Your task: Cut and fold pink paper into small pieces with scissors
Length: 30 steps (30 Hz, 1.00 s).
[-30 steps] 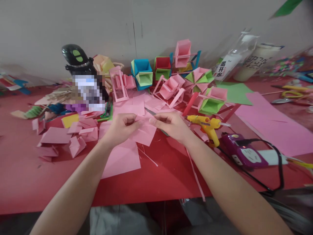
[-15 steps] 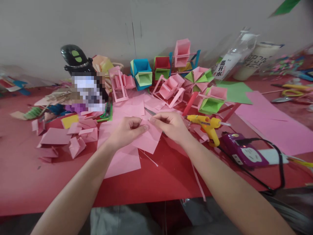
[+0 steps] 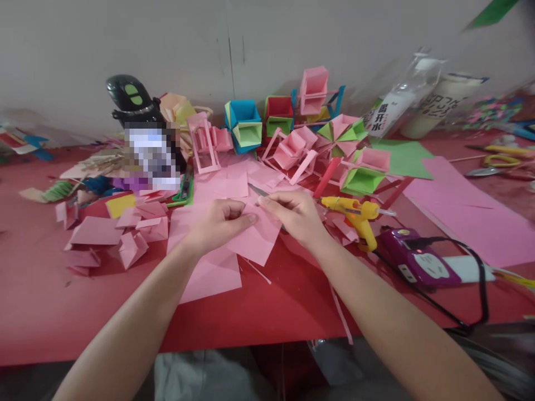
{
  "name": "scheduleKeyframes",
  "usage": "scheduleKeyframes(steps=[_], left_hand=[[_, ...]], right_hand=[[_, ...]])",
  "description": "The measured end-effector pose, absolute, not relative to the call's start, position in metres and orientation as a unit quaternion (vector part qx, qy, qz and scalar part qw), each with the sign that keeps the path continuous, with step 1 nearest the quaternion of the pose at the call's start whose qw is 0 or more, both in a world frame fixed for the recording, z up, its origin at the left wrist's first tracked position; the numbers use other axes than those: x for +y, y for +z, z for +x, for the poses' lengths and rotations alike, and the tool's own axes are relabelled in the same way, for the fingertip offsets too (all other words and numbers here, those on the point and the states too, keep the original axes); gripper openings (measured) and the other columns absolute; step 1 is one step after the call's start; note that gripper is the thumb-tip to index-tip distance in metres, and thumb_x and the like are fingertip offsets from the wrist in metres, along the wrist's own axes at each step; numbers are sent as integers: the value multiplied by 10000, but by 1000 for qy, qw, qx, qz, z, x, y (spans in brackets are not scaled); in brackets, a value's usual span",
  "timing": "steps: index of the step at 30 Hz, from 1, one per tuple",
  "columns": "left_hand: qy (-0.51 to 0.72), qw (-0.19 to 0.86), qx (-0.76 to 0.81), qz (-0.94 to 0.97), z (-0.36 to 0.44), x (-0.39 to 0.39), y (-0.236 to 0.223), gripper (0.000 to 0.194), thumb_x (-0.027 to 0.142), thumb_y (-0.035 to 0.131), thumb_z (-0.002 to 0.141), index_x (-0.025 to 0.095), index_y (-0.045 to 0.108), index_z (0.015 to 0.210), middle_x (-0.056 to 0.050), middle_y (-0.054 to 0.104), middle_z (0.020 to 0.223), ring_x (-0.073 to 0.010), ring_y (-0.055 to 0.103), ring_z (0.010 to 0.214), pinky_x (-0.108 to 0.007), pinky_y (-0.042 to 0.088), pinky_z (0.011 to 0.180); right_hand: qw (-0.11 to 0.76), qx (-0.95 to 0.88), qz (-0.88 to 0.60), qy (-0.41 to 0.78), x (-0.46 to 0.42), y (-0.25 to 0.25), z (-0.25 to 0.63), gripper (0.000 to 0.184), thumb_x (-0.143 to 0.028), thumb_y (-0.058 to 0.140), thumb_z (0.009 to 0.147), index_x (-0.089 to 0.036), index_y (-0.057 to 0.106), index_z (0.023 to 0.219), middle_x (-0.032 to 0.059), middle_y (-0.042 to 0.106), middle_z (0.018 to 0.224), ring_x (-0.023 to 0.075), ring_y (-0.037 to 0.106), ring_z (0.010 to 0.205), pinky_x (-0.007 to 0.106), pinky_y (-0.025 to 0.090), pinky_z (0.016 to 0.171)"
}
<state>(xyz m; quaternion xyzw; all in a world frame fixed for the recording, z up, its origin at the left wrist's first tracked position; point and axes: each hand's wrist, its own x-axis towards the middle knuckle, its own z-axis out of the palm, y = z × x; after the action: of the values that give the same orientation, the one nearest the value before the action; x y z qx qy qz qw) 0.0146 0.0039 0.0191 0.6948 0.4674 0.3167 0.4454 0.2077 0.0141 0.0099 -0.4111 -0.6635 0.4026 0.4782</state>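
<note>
My left hand [image 3: 221,225] is closed, thumb against curled fingers, on a sheet of pink paper [image 3: 261,245]. Close by on the right, my right hand [image 3: 296,214] pinches the same sheet at its upper edge. The sheet lies tilted, with one corner pointing toward me. Other pink sheets [image 3: 213,281] lie flat beneath and to the left of it. A metal blade [image 3: 256,190] sticks out just behind my right fingers, its other end hidden by that hand. Thin pink paper strips [image 3: 259,273] lie on the red table [image 3: 288,317] in front.
Folded paper models [image 3: 288,147] stand along the back. To the right are a yellow glue gun [image 3: 353,211], a purple power socket [image 3: 418,259] with a black cable, and a plastic bottle [image 3: 397,103]. Folded pink pieces [image 3: 134,248] and a propped phone [image 3: 152,156] are at left.
The whole view has shifted slightly. Both hands keep their hold on the pink paper, and its near corner has moved a little to the right.
</note>
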Motion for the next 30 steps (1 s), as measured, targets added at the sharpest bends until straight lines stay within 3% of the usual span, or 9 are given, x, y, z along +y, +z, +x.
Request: scheduleKeyframes(steps=[6, 19, 27, 30], left_hand=[[324, 446, 459, 696, 15, 6, 17, 436, 425, 640, 862, 196, 415, 568, 58, 305, 565, -80, 288, 512, -241, 208, 459], [295, 435, 451, 721, 15, 7, 13, 399, 392, 622, 884, 168, 477, 588, 55, 258, 606, -83, 240, 557, -253, 181, 493], [286, 448, 447, 719, 16, 6, 14, 416, 404, 635, 879, 173, 449, 587, 57, 272, 605, -81, 241, 556, -251, 179, 488], [288, 452, 441, 720, 16, 6, 14, 436, 397, 637, 877, 183, 400, 580, 60, 266, 601, -79, 238, 552, -251, 180, 487]], right_hand=[[430, -680, -384, 453, 19, 3, 209, 346, -524, 744, 805, -184, 731, 741, 1, 642, 717, 133, 552, 694, 264, 443, 649], [436, -672, -417, 429, 16, 4, 205, 323, -498, 793, 753, -177, 763, 761, -19, 573, 610, 92, 406, 547, 245, 314, 490], [441, -691, -404, 406, 15, 4, 204, 308, -460, 769, 794, -162, 726, 729, 3, 637, 651, 103, 466, 583, 252, 368, 537], [449, -681, -403, 414, 15, 5, 204, 329, -461, 788, 772, -164, 688, 670, -15, 585, 598, 99, 452, 565, 249, 355, 524]])
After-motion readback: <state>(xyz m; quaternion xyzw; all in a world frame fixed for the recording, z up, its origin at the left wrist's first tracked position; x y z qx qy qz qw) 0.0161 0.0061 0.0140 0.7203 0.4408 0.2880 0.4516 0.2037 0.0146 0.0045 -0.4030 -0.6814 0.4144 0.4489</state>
